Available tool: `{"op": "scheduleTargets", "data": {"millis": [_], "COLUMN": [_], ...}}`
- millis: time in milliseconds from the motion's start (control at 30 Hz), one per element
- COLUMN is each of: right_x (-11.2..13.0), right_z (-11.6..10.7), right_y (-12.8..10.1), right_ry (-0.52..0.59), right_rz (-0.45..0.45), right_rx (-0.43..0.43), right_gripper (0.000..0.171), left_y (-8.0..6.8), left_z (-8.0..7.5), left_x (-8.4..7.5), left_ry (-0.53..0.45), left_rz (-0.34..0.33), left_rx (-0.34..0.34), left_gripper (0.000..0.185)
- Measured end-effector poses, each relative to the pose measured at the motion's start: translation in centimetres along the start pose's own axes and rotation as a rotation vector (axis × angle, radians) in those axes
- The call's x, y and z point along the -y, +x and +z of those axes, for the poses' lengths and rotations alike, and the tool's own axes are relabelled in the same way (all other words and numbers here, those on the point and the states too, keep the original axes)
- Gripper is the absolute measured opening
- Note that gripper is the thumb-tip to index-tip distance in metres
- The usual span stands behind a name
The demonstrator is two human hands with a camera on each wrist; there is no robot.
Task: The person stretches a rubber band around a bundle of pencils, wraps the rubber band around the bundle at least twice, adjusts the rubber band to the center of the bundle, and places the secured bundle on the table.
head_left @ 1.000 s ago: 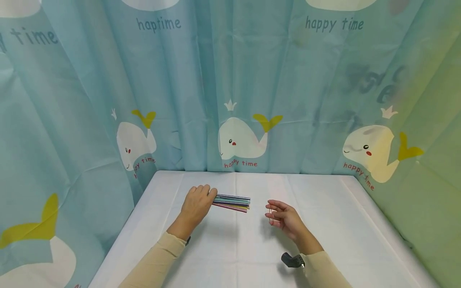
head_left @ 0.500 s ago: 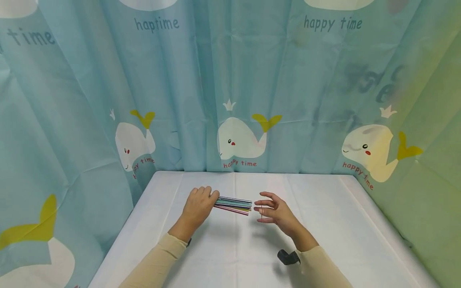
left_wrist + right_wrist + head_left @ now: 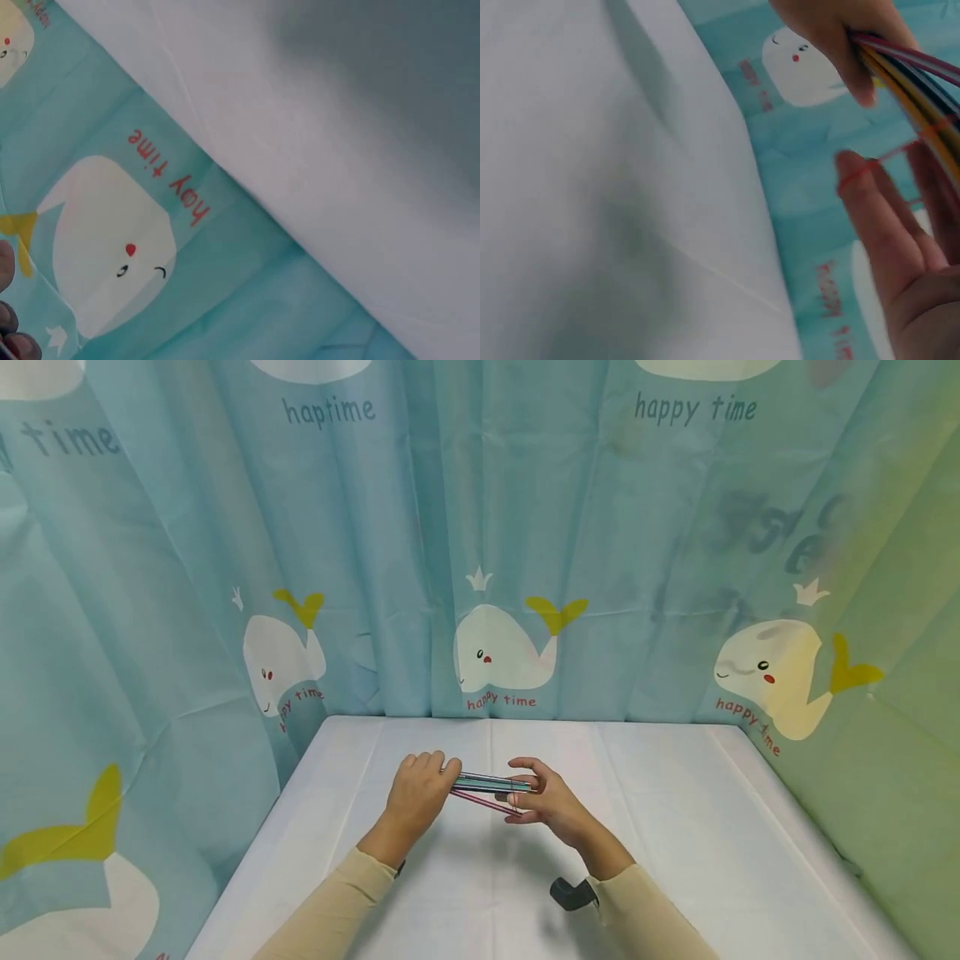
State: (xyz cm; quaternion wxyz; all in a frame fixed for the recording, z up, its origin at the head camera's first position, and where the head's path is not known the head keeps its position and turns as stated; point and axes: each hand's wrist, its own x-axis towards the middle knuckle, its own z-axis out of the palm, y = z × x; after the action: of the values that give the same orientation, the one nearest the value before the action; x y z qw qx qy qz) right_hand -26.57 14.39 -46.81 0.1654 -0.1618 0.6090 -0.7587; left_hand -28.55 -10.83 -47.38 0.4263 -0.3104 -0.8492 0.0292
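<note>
Just above the table, my left hand (image 3: 416,789) grips one end of a bundle of thin coloured sticks (image 3: 487,782). The sticks point right; a pinkish-red one (image 3: 480,802) splays below the others. My right hand (image 3: 558,806) is at their free ends with its fingers spread. A thin red rubber band (image 3: 896,151) is stretched over those fingers and crosses the sticks in the right wrist view. Whether the band fully encircles the bundle, I cannot tell. In the left wrist view only fingertips (image 3: 9,319) of the left hand show at the edge.
A white-covered table (image 3: 420,893) lies under both hands. Behind and beside it hangs a blue-green curtain (image 3: 390,568) with whale prints. A black device (image 3: 572,894) juts from the right wrist over the table.
My right hand has moved left with the red rubber band spread on its fingers, and the stick ends are now among those fingers. The left hand has stayed nearly in place.
</note>
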Motion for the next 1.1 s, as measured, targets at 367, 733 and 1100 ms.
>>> {"op": "scheduleTargets", "data": {"millis": [367,733,1100], "right_x": [-1.1,-0.3,-3.0], "right_z": [0.6,0.7,5.3], "right_y": [-0.8,-0.5,-0.1], "right_ry": [0.095,-0.069,0.210], "right_rz": [-0.003,0.054,-0.094], "right_rx": [0.010,0.080,-0.071], "right_gripper": [0.083,0.089,0.070], "left_y": [-0.4,-0.2,0.8], "left_z": [0.0,-0.6,-1.1], "left_x": [-0.3,-0.3,-2.4], "left_ry": [0.027,0.022,-0.010], "left_rz": [-0.052,-0.022,-0.101], "left_rx": [-0.101,-0.094,-0.104], "left_gripper": [0.010,0.012,0.020]}}
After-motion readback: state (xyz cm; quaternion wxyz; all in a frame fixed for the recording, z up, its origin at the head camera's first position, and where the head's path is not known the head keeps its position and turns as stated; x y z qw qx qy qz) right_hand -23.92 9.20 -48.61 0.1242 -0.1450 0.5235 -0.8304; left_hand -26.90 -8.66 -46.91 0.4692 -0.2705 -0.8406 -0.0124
